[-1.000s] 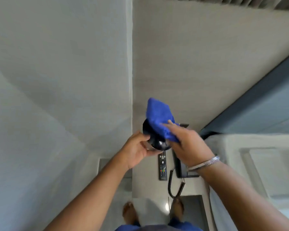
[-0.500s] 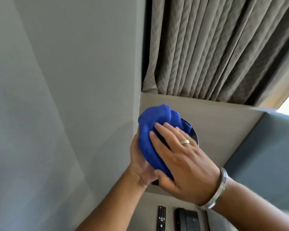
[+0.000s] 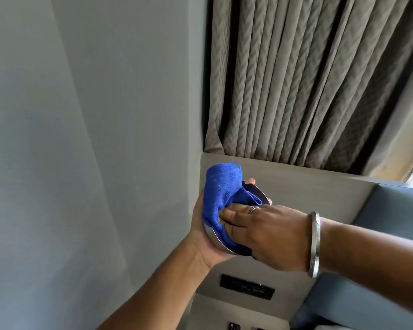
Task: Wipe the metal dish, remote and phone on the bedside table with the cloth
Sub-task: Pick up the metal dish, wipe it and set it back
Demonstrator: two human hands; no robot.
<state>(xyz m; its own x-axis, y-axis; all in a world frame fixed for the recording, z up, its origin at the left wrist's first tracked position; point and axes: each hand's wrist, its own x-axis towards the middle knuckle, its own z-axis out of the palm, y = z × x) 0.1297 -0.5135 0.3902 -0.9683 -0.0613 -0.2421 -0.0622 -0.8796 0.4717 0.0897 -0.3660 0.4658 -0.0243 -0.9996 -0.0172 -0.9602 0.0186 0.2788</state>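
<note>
My left hand (image 3: 202,236) cups the round metal dish (image 3: 258,194) from behind and below, held up in front of the wall with its open face turned toward me and to the right. My right hand (image 3: 267,232) presses the blue cloth (image 3: 221,198) into the dish, fingers flat on the cloth. The cloth covers most of the dish; only its rim shows at the upper right and lower left. The remote and the phone are out of view.
A grey wall (image 3: 81,139) fills the left. Beige pleated curtains (image 3: 308,79) hang above a ledge. A blue-grey padded headboard (image 3: 379,210) is on the right. A dark switch panel (image 3: 247,287) sits on the wall below my hands.
The view has tilted further upward, so the remote and phone have dropped out of sight. My right hand has turned and slid the cloth across the dish, baring its upper right rim.
</note>
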